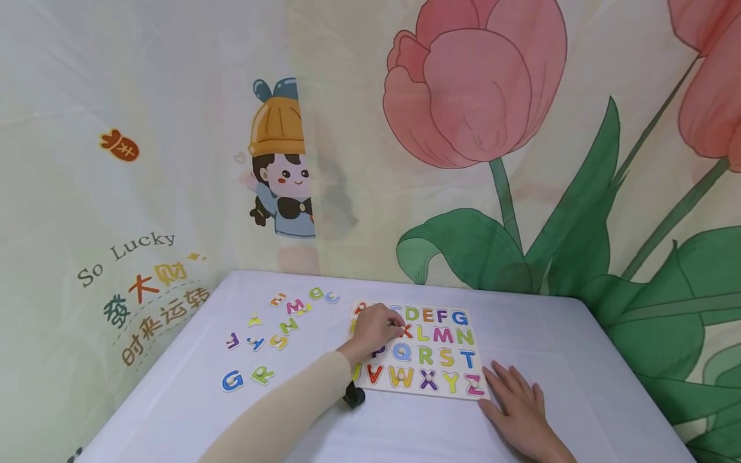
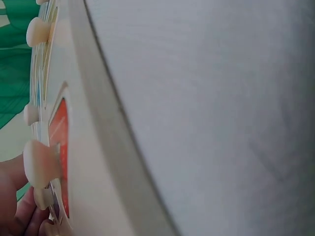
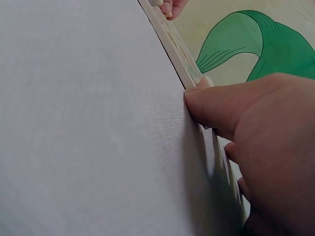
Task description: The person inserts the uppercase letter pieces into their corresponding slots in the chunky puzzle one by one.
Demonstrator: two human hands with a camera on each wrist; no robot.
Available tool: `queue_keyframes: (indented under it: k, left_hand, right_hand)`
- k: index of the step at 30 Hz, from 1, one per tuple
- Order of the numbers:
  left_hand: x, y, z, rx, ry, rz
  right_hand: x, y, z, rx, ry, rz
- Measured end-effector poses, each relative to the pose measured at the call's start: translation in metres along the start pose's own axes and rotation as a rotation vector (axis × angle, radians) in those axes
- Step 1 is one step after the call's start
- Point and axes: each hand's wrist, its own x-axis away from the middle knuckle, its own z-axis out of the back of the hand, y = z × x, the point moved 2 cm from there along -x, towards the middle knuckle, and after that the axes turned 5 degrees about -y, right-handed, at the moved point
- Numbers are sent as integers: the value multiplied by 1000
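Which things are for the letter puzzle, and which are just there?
Seem to be for the puzzle:
letter board
loose letters beside it
left hand, over the board
right hand, at its edge

Just background:
pink tulip
cartoon figure
"So Lucky" writing

A white table (image 1: 550,341) carries a flat letter board (image 1: 413,390) around its middle. Left of the board, loose letters lie scattered: a blue G (image 1: 233,381) near a green R (image 1: 262,374) at the front; farther back a purple F (image 1: 233,341), blue T (image 1: 255,343), yellow S (image 1: 278,341), green N (image 1: 289,326) and pink M (image 1: 294,307); a pale blue C (image 1: 332,297) lies nearer the far edge, beside a green letter (image 1: 316,293).
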Motion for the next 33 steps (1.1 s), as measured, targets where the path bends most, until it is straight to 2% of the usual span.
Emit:
queue_keyframes:
  k: [7,11,15,18,22,27,30,33]
  left_hand:
    - [1,2,1,11,-13,51]
    - [3,-2,4,31,-31,15]
    - [3,-11,9,35,-97,-56]
    - [5,-18,14,89,-176,-82]
    - [13,-22,28,166,-228,-62]
    - [30,-25,58,168,-152,-78]
    - [41,-32,80,134,-86,-121]
    - [55,-41,100,117,-30,-130]
  right_hand:
    - [-1,0,1,-2,0,5]
    - [-1,-1,1,2,4,7]
    - [-1,0,-1,3,10,12]
    - [0,2,-3,0,6,14]
    - [1,2,-4,-6,-9,7]
    - [0,2,-1,5,4,12]
    - [0,2,0,8,5,9]
    - [0,2,2,8,-1,4]
